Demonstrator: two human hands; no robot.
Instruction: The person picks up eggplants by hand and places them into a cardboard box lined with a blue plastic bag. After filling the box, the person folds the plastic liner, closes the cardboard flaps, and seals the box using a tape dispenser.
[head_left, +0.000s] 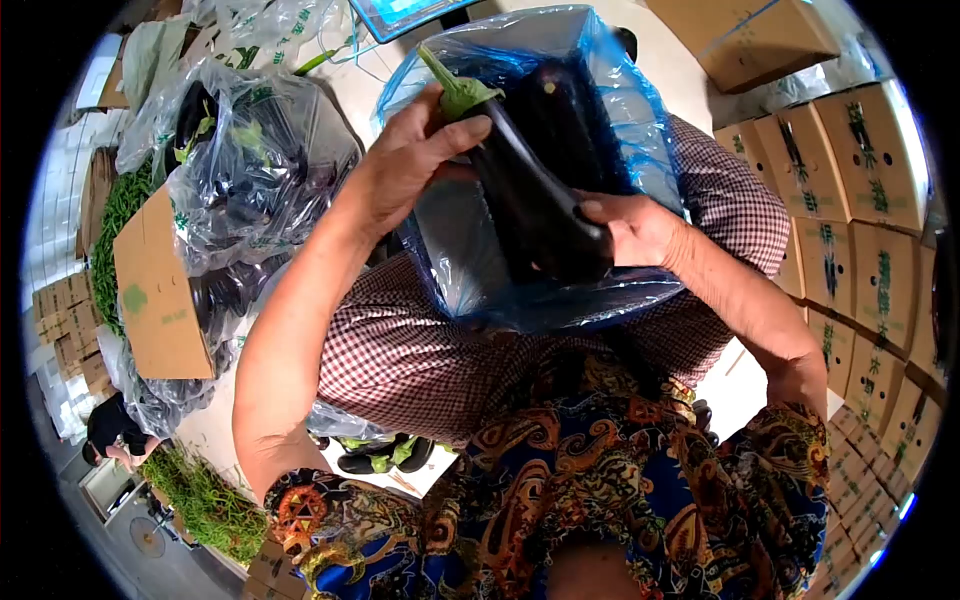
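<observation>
Patterned shirt (560, 440) lies near; eggplant (527, 190) slants far-left to near-right over blue liner (645, 110); left fingers (462, 138) close round its stalk end, right fingers (606, 209) its base.

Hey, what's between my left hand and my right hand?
In the head view, an eggplant spans that stretch: its green stem end is at your left hand, its thick end at your right hand.
</observation>
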